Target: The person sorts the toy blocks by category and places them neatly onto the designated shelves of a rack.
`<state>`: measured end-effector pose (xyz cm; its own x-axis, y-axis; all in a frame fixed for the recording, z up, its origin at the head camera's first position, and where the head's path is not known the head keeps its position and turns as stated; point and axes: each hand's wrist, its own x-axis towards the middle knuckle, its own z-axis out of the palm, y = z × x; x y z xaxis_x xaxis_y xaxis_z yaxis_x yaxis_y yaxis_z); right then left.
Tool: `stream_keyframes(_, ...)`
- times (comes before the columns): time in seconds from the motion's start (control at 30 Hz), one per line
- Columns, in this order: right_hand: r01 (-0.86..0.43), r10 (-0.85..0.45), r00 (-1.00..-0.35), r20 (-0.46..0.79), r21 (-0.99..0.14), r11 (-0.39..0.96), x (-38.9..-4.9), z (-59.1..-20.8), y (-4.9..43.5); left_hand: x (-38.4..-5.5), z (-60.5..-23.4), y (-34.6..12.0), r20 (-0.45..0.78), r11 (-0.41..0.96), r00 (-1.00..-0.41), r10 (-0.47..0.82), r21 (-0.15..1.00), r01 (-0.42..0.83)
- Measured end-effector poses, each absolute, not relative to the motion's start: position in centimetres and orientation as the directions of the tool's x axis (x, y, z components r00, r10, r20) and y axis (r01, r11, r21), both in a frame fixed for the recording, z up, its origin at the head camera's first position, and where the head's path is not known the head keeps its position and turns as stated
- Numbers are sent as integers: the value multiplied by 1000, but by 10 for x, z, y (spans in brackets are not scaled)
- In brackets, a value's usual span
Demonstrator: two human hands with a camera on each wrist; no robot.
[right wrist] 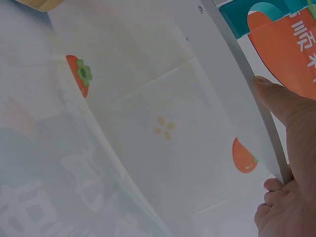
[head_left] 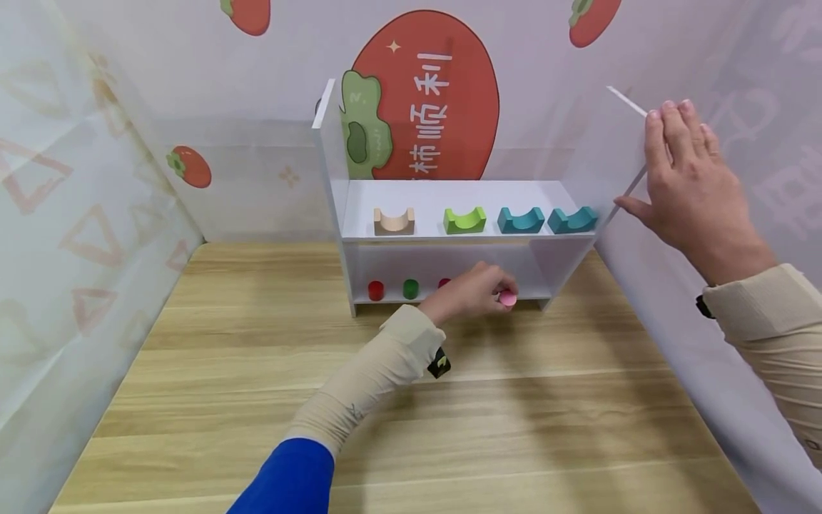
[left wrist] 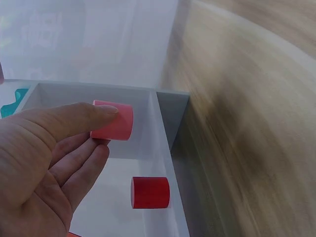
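Note:
My left hand (head_left: 474, 288) pinches a pink cylinder (head_left: 507, 298) between thumb and fingers, at the right part of the lower board of a white two-tier shelf (head_left: 443, 238). In the left wrist view the pink cylinder (left wrist: 114, 129) is held on its side above the board, near the shelf's end wall. A deep red cylinder (left wrist: 150, 193) lies close by on that board. My right hand (head_left: 696, 178) holds the shelf's right side panel (head_left: 597, 168) near its upper edge. The right wrist view has the thumb and fingertips at the panel's edge (right wrist: 264, 113).
On the lower board sit a red cylinder (head_left: 375, 290), a green cylinder (head_left: 411, 288) and a magenta one (head_left: 444, 283) partly behind my left hand. Notched blocks line the upper board: beige (head_left: 394, 226), lime green (head_left: 465, 225) and two teal (head_left: 521, 224). Printed cloth walls surround the wooden table (head_left: 257, 371).

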<state>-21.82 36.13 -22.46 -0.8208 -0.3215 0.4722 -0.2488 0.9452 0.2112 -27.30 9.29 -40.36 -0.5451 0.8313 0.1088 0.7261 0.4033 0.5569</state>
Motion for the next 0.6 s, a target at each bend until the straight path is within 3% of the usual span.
stream_keyframes(0.6, -263, -324, -815, 480, 192, 946, -218, -224, 361, -299, -396, 119, 104, 464, -559, 823, 446, 766)
